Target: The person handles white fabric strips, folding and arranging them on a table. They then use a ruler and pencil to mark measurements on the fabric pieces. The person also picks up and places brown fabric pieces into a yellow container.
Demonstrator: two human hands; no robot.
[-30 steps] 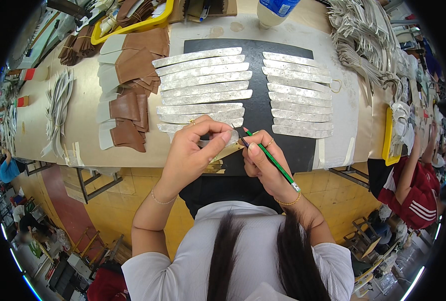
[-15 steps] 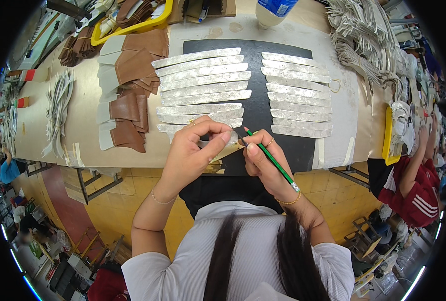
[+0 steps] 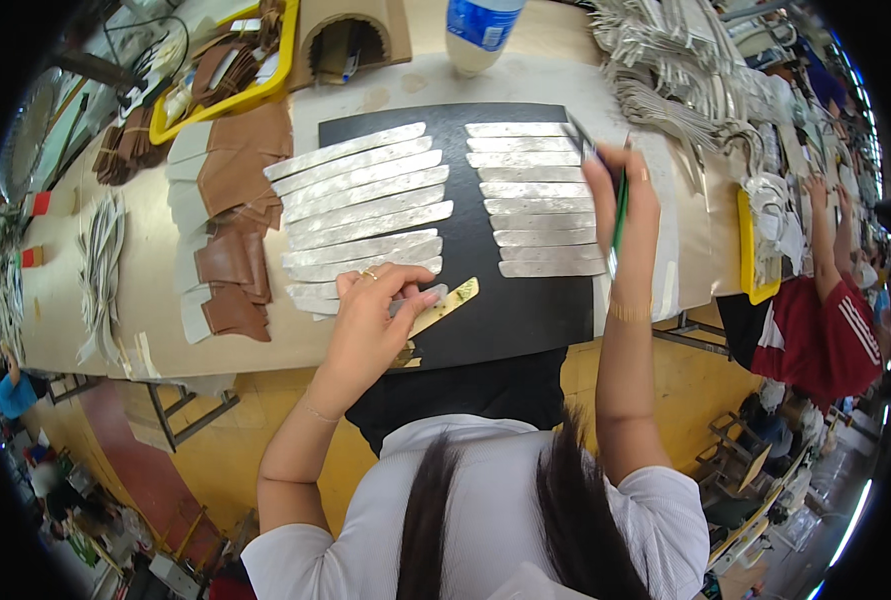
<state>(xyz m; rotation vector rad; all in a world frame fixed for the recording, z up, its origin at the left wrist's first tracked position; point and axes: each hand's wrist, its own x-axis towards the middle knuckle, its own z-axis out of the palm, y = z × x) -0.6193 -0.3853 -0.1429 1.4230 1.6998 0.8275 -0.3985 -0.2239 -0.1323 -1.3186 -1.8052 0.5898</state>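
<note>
My left hand (image 3: 370, 312) is low over the black mat (image 3: 530, 312), thumb and fingers pinched on a small whitish translucent piece (image 3: 431, 296). Just beside those fingertips lies a yellow strip (image 3: 457, 301) with dark marks. Out to the right, my right hand (image 3: 637, 195) is blurred by motion. It grips a green pencil (image 3: 620, 215) and a slim dark pointed tool (image 3: 578, 132), whose exact kind is unclear. That tool's tip is near the far ends of the right-hand column of silvery strips (image 3: 537, 205). A second column of longer silvery strips (image 3: 365, 185) lies beyond my left hand.
Brown and grey leather pieces (image 3: 230, 215) overlap at left, beside a bundle of pale strips (image 3: 102, 265). Farther back are a yellow tray (image 3: 287, 60) and a bottle (image 3: 480, 35). Pale strips (image 3: 665, 85) heap at far right, near another person's red sleeve (image 3: 833, 340).
My right hand has moved away from my left, up and rightward, carrying the pencil and dark tool. My left hand stays pinched. The whole view has shifted, and the yellow strip shows more fully.
</note>
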